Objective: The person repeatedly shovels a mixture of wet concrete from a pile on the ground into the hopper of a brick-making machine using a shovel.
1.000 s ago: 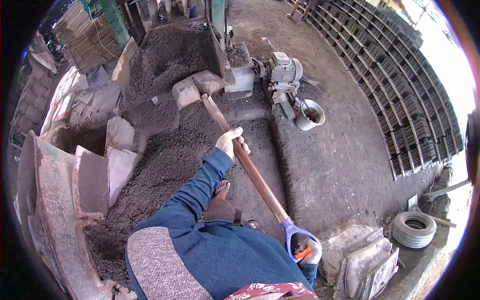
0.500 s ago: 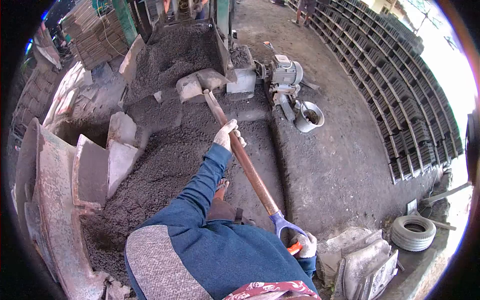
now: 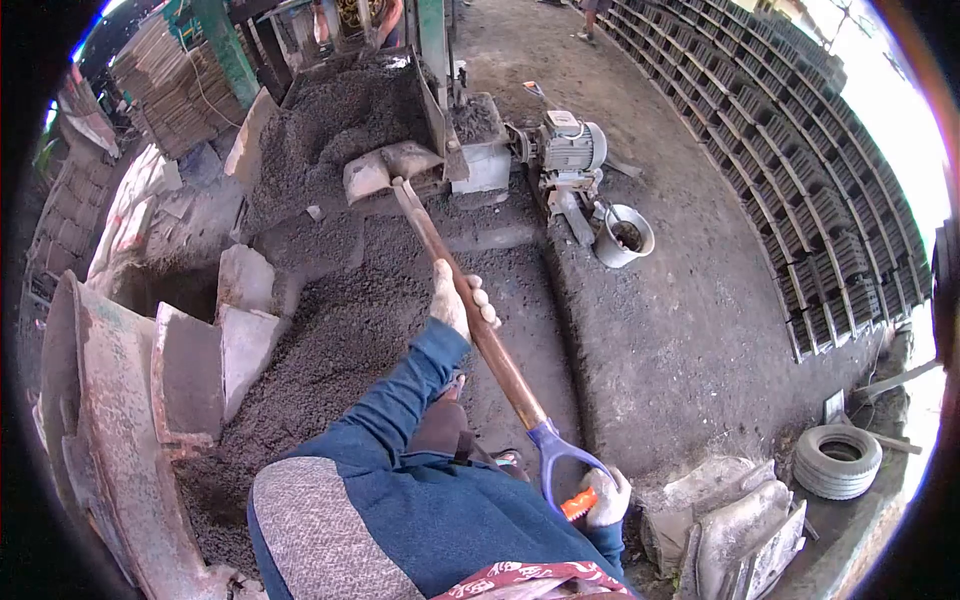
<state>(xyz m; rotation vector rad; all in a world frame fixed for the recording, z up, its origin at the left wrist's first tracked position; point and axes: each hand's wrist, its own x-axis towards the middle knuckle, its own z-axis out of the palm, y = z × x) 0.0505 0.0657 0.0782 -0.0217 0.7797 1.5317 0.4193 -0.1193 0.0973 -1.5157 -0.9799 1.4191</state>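
Observation:
A shovel [image 3: 507,370] with a brown shaft, a purple D-shaped handle and an orange grip runs diagonally in front of me. My left hand [image 3: 462,298], in a pale glove, is wrapped around the middle of the shaft. At the handle's end, my right hand [image 3: 606,497], also gloved, is closed on the orange grip. The metal blade [image 3: 392,170] rests at the lower edge of a hopper [image 3: 440,125] filled with dark, crumbly material [image 3: 335,115]. More of this dark mix [image 3: 340,320] lies on the ground below, left of the shaft.
An electric motor [image 3: 572,150] and a bucket [image 3: 624,238] stand right of the hopper. Racks of blocks [image 3: 800,170] line the right side. A tire [image 3: 837,462] and slabs [image 3: 735,520] lie lower right. Rusty metal [image 3: 130,420] curves at left. A person's legs [image 3: 589,22] show at the top.
The shovel blade has shifted slightly left and up in view, still at the hopper's edge. My left hand's fingers have loosened a little around the shaft. The person at the top has moved left.

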